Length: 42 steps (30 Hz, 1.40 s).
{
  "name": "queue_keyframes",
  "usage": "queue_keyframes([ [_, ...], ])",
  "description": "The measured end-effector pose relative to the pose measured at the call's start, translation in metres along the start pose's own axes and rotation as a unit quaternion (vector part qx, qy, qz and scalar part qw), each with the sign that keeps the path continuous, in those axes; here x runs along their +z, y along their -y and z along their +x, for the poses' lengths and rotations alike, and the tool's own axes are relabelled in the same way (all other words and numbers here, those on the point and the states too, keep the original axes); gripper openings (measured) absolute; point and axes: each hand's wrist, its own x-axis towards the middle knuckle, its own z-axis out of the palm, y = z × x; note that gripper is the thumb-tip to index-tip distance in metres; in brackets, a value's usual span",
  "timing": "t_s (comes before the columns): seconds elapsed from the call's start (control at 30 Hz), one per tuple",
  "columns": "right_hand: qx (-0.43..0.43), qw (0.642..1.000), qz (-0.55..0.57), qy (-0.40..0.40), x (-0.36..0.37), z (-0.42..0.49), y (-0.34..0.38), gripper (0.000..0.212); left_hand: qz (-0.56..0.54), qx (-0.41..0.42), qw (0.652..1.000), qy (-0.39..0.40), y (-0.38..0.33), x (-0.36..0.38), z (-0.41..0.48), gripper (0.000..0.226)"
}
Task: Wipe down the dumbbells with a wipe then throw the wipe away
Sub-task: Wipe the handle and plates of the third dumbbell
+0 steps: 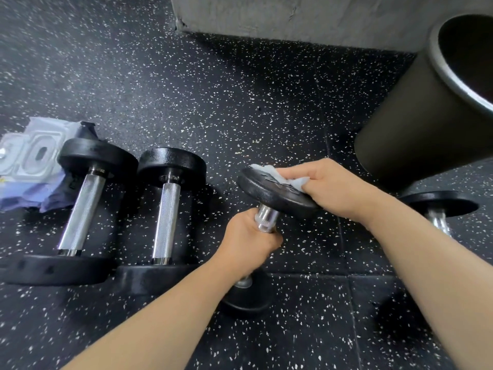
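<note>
My left hand (249,237) grips the chrome handle of a black dumbbell (269,190) and holds it tilted, its lower end touching the floor. My right hand (328,188) holds a crumpled white wipe (269,173) pressed on the upper plate's flat face. Two more dumbbells (82,206) (166,217) lie side by side on the floor to the left. A further dumbbell (437,206) lies at the right, partly hidden behind my right forearm.
A black bin (416,108) with an open top stands at the right, just beyond my right hand. A pack of wipes (29,161) lies at the far left behind the dumbbells. A grey concrete wall base (293,17) runs along the back of the speckled rubber floor.
</note>
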Motion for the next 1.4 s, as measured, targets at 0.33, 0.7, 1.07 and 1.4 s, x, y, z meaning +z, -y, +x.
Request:
queue_keyframes([
  [0.33,-0.101,0.989,0.098,-0.042,0.011,-0.058,0.018,0.042,0.009,0.002,1.000,0.010,-0.004,-0.004,0.000,0.023],
  [0.7,-0.056,0.995,0.037,0.075,0.015,0.024,0.042,0.051,0.001,-0.006,1.000,0.002,-0.005,-0.002,0.000,0.026],
  [1.07,0.131,0.967,0.187,-0.111,0.021,-0.018,-0.011,0.019,0.005,-0.009,1.000,-0.011,-0.004,-0.001,-0.002,0.030],
  [1.4,0.093,0.965,0.147,-0.197,0.034,-0.048,0.009,0.026,-0.012,-0.024,0.999,-0.022,-0.008,0.000,0.002,0.019],
])
